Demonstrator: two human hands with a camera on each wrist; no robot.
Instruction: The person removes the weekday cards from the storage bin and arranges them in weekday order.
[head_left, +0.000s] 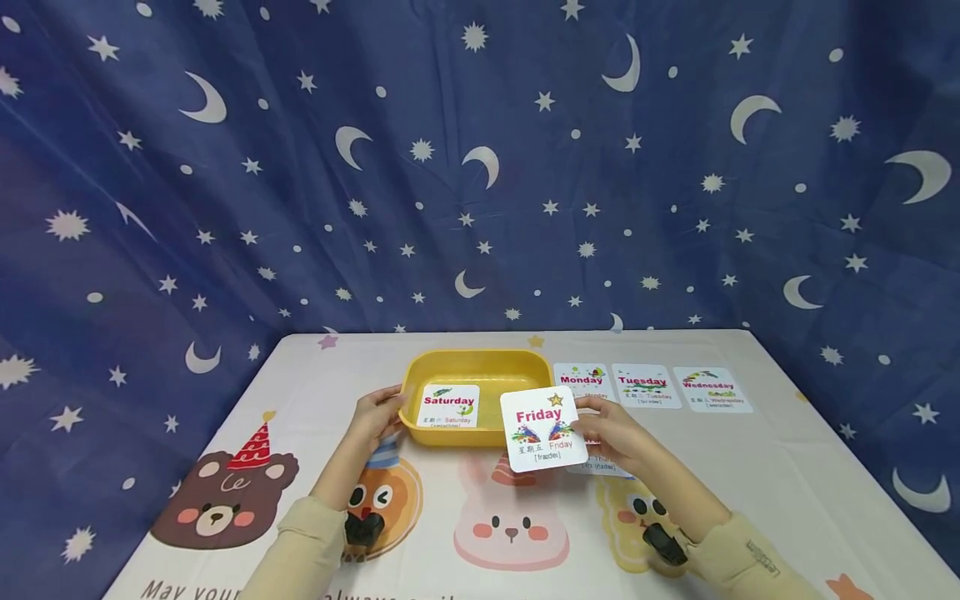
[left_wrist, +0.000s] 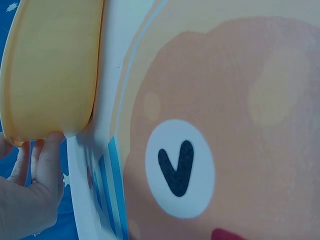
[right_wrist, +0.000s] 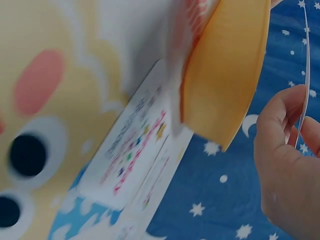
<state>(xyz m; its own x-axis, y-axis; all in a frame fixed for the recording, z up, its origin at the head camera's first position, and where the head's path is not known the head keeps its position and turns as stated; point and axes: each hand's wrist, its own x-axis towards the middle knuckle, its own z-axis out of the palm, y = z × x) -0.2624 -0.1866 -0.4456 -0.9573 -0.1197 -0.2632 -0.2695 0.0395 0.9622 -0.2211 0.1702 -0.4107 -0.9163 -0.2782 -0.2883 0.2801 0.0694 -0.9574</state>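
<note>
Friday card (head_left: 543, 429) — raised near the yellow tray (head_left: 450, 437), pinched in the right hand (head_left: 617, 433) | left hand (head_left: 375, 417) gripping the tray's left rim | step: apparently setting out days in order | next: likely calls for lowering flat beside the Thursday card (head_left: 603, 466)

- The tray (head_left: 457, 437) stands on the far part of the tabletop (head_left: 780, 500).
- The left hand's grip (head_left: 377, 417) is on the tray's left end.
- The Saturday card (head_left: 447, 406) is inside the tray, in its left half.
- The Friday card (head_left: 543, 427) is raised before the tray's near right corner, with the right hand's grip (head_left: 611, 429) at its right edge.
- Right of the tray, from left to right, lie the Monday card (head_left: 583, 380), Tuesday card (head_left: 647, 386) and Wednesday card (head_left: 712, 389).
- The Thursday card (head_left: 602, 467) lies on the near side of the Monday card, partly hidden by the right hand.
- The curtain (head_left: 480, 167) hangs behind the tabletop's far edge.
</note>
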